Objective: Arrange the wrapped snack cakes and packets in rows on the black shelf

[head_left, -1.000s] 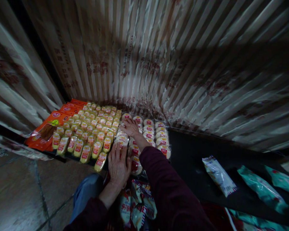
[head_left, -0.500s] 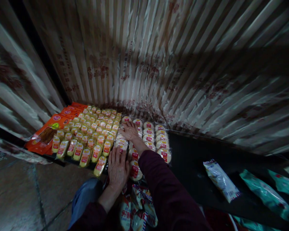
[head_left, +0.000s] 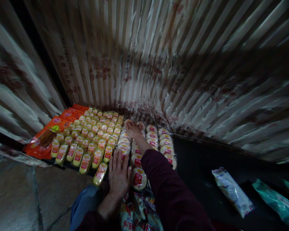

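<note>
Round white packaged cakes (head_left: 139,178) with red labels lie overlapped in several rows on a black shelf. My left hand (head_left: 119,176) rests with fingers stretched out on the near end of the leftmost of these rows. At the far end of that row, my right hand (head_left: 134,130) lies palm down on the wrappers, its fingers extended and partly hidden by the dim light. Left of both hands stand rows of yellow oblong wrapped cakes (head_left: 96,128). One yellow cake (head_left: 100,173) at the front edge sits close beside my left hand.
Orange snack packets (head_left: 47,134) overlap at the shelf's left end. On the black surface (head_left: 192,163) to the right lie a white packet (head_left: 232,192) and green packets (head_left: 276,199). More packets (head_left: 144,211) sit below my arms. A pleated curtain (head_left: 144,64) hangs behind.
The view has shifted slightly, so the shelf goods sit lower, with those on the right farther right. Both hands stay on the same row of round cakes, nearly unmoved against it.
</note>
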Demonstrator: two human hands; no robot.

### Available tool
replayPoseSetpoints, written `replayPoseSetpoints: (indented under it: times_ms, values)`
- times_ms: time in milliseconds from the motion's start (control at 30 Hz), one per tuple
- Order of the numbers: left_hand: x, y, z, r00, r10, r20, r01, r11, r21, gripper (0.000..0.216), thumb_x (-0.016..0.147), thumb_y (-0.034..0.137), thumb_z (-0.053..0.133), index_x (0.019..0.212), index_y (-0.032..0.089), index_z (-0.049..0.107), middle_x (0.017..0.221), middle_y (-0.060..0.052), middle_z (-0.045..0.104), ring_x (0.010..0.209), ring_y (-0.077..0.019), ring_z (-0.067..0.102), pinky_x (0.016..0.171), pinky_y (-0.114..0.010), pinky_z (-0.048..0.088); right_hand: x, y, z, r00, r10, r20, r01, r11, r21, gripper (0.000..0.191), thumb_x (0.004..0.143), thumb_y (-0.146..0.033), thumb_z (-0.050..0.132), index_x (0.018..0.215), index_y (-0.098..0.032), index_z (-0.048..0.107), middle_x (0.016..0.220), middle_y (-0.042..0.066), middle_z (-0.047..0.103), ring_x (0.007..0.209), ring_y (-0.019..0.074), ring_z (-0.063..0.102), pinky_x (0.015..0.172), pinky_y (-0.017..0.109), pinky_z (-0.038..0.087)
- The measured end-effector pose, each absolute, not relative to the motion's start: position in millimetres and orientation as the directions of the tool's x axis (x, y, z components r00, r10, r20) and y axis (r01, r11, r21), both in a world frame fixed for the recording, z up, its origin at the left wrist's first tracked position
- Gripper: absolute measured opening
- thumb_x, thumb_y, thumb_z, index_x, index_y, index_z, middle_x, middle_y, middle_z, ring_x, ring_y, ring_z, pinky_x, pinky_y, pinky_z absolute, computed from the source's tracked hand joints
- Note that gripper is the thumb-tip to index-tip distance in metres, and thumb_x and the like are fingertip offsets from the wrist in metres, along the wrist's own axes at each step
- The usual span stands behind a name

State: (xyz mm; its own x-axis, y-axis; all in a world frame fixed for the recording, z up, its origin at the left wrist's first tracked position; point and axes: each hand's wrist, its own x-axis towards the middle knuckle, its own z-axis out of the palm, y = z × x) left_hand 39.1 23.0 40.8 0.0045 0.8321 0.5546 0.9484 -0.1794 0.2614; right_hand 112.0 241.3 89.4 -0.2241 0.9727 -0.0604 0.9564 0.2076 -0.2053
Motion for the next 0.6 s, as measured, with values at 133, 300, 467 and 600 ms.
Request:
replayPoseSetpoints:
  times_ms: [133,300,467,600]
  values:
    - [42,22,43,-0.028,0.840,0.541,0.940,-0.162,0.300,0.047,0.086,0.027,0.049,0.132,0.015,0.048,0.148,-0.015,0.033,0.141,-0.0312,0.018,0.109,-0.052,0.029,112,238,91,-0.246,0.968,-0.056,0.955,0.232,-0.185,0.047,0.096,-0.037,0.017,0.132,-0.026,0.045,0.141,0.005,0.046,0.128,0.0208,0.041,0.112,0.051,0.012]
    - [42,23,41,-0.053,0.840,0.539,0.930,-0.155,0.333,0.046,0.087,0.028,0.048,0.131,0.014,0.049,0.150,-0.015,0.030,0.142,-0.0310,0.016,0.109,-0.052,0.028,111,234,92,-0.266,0.964,-0.019,0.950,0.258,-0.176,0.047,0.095,-0.039,0.020,0.131,-0.025,0.047,0.138,0.006,0.050,0.124,0.0214,0.046,0.111,0.048,0.014]
    - [40,26,38,-0.020,0.836,0.548,0.936,-0.177,0.306,0.048,0.086,0.026,0.050,0.132,0.014,0.048,0.148,-0.017,0.031,0.141,-0.0320,0.015,0.108,-0.052,0.029,111,236,88,-0.275,0.961,0.014,0.948,0.274,-0.165,0.048,0.095,-0.043,0.022,0.131,-0.024,0.048,0.136,0.006,0.052,0.123,0.0216,0.048,0.112,0.045,0.015]
    - [40,22,48,-0.029,0.847,0.531,0.935,-0.164,0.313,0.049,0.086,0.026,0.050,0.132,0.012,0.048,0.148,-0.019,0.033,0.141,-0.0330,0.015,0.108,-0.053,0.029,112,235,87,-0.240,0.970,0.050,0.948,0.245,-0.205,0.047,0.094,-0.044,0.027,0.132,-0.025,0.048,0.139,0.006,0.049,0.128,0.0243,0.043,0.112,0.048,0.015]
